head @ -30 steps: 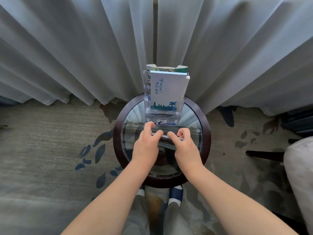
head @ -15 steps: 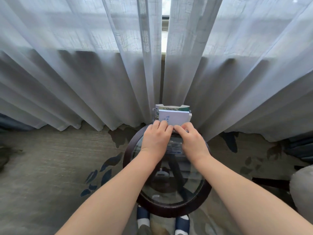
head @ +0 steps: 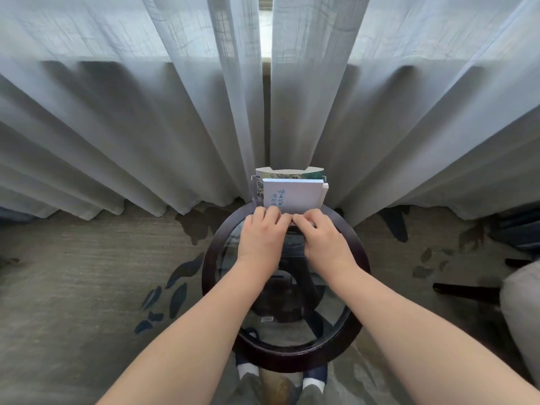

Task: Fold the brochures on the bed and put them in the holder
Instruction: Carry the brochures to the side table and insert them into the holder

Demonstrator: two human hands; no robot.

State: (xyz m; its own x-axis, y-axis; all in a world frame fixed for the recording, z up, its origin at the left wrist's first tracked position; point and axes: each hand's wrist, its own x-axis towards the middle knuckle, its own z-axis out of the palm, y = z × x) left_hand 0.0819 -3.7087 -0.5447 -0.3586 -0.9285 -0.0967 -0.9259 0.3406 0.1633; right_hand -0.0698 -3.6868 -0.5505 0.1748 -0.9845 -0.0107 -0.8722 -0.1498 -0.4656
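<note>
We have both hands down at the front pocket of the clear holder (head: 253,188), which stands at the far edge of the round glass bench (head: 210,258), close to the curtains (head: 146,127). The left hand (head: 261,238) and the right hand (head: 323,241) sit side by side, fingertips nearly touching. Their fingers curl over what looks like the top edge of a folded brochure (head: 304,224). Only a thin sliver of it shows between the fingertips, so we judge the grip rather than see it plainly.

Two pockets behind are already filled. A white brochure (head: 292,195) with blue lettering stands upright, and a green illustrated one (head: 289,172) rises behind it.

By our reading, the step in hand is seating this piece in the front pocket. To do it well, we should press down evenly with both hands so the fold goes in square and neither corner catches on the pocket wall. The holder is light and near the bench rim, so the push should go straight down, not forward, or it may slide toward the curtains. We should let go only once the bottom edge rests flat, then check that it stands parallel to the white one.
</note>
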